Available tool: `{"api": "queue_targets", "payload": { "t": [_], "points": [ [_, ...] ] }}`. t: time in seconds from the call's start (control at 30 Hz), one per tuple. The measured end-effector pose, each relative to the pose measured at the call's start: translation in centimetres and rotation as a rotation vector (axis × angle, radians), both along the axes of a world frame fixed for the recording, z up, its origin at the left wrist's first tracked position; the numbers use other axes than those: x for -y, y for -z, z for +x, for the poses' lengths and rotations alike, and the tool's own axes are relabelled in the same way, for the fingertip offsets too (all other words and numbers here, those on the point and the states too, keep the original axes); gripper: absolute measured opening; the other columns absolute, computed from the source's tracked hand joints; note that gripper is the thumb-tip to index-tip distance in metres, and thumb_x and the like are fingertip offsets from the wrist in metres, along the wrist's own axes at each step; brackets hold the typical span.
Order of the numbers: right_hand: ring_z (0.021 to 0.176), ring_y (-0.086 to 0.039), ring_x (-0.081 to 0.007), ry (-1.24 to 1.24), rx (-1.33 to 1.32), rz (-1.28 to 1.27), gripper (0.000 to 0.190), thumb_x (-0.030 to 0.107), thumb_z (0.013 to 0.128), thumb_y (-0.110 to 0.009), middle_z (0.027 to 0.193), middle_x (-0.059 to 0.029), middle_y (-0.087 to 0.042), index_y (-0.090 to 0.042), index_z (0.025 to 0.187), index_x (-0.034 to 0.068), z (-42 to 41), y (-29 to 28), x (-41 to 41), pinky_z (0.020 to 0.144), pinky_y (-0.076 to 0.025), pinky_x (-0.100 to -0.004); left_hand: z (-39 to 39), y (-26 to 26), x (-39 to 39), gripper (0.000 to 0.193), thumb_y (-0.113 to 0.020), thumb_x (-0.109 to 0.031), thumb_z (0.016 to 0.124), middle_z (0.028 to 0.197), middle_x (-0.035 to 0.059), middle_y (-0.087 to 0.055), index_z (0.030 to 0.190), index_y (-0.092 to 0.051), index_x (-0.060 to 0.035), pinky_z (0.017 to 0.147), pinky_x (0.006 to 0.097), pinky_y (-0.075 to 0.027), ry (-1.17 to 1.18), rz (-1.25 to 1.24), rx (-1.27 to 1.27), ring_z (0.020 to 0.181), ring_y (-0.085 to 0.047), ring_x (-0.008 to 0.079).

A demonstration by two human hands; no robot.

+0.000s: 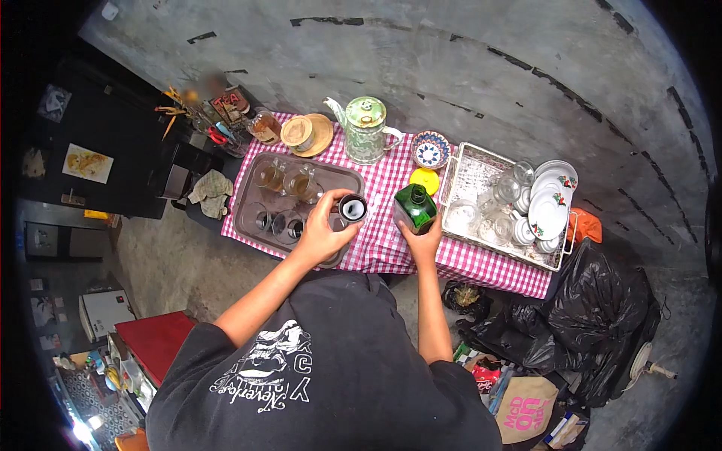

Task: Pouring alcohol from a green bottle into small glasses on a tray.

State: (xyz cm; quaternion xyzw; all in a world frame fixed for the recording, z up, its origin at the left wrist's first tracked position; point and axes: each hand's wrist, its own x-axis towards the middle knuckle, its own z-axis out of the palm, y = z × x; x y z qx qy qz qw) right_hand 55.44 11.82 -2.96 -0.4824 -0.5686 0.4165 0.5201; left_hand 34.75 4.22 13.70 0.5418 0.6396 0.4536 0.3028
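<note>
My left hand (327, 228) holds a small dark round cup or cap (353, 207) with a pale inside, over the right edge of a brown tray (361, 177). My right hand (422, 239) grips a square green glass bottle (416, 206) whose dark neck is uppermost; no lid shows on it. On the tray stand several clear glass mugs; the back ones, such as this mug (302, 183), hold a brownish liquid, and the front glasses (287, 225) look dark at the bottom. A yellow round lid (425, 181) lies just behind the bottle.
Behind stand a green enamel teapot (365, 135), a patterned bowl (431, 150) and a lidded container (297, 133) on a wooden plate. A wire-rimmed dish basket (476, 155) with glasses and plates (550, 211) is at right. Black plastic bags (592, 304) lie beyond the checked tablecloth (375, 248).
</note>
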Motion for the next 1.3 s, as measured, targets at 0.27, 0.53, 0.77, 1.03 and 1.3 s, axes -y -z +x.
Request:
{"api": "queue_targets", "payload": {
  "t": [0.27, 0.53, 0.77, 1.03, 1.3],
  "points": [
    [0.106, -0.066, -0.0271, -0.075, 0.037, -0.020, 0.070, 0.016, 0.069, -0.089, 0.114, -0.0169, -0.066, -0.051, 0.124, -0.001, 1.6, 0.3, 0.1, 0.092, -0.052, -0.0384, 1.0, -0.7, -0.3, 0.049, -0.077, -0.008, 0.077, 0.113, 0.0119, -0.062, 0.121, -0.057, -0.0010, 0.094, 0.0336, -0.049, 0.052, 0.015, -0.037, 0.107, -0.063, 0.0211],
    [0.110, -0.064, -0.0269, -0.247, 0.111, -0.125, 0.076, 0.016, 0.066, -0.090, 0.119, -0.0162, -0.065, -0.052, 0.129, 0.000, 3.6, -1.8, -0.4, 0.096, -0.050, -0.0392, 1.3, -0.8, 0.0, 0.048, -0.077, -0.009, 0.077, 0.113, 0.0129, -0.062, 0.120, -0.057, -0.0015, 0.093, 0.0351, -0.049, 0.060, 0.045, -0.061, 0.107, -0.063, 0.0236],
    [0.122, -0.057, -0.0280, -0.326, 0.122, -0.174, 0.089, 0.021, 0.064, -0.092, 0.130, -0.0175, -0.057, -0.046, 0.137, 0.001, 5.1, -3.3, -0.6, 0.104, -0.045, -0.0396, 1.9, -0.6, 0.5, 0.049, -0.077, -0.006, 0.077, 0.116, 0.0104, -0.064, 0.121, -0.057, -0.0014, 0.097, 0.0335, -0.048, 0.089, 0.072, -0.069, 0.109, -0.063, 0.0192],
    [0.124, -0.055, -0.0318, -0.359, 0.388, -0.074, 0.088, 0.025, 0.064, -0.092, 0.130, -0.0178, -0.055, -0.046, 0.136, 0.002, 5.0, -7.3, 0.1, 0.105, -0.045, -0.0410, 2.0, -0.4, 1.2, 0.049, -0.077, -0.005, 0.077, 0.116, 0.0102, -0.064, 0.121, -0.057, -0.0009, 0.098, 0.0340, -0.047, 0.079, 0.070, -0.023, 0.110, -0.062, 0.0192],
    [0.130, -0.051, -0.0306, -0.357, 0.394, 0.019, 0.094, 0.025, 0.064, -0.092, 0.138, -0.0176, -0.051, -0.043, 0.142, 0.004, 5.2, -8.6, -0.1, 0.110, -0.041, -0.0407, 2.3, -0.4, 1.8, 0.049, -0.078, -0.006, 0.077, 0.116, 0.0107, -0.064, 0.121, -0.057, -0.0011, 0.098, 0.0339, -0.047, 0.094, 0.037, 0.030, 0.111, -0.062, 0.0194]
  ]
}}
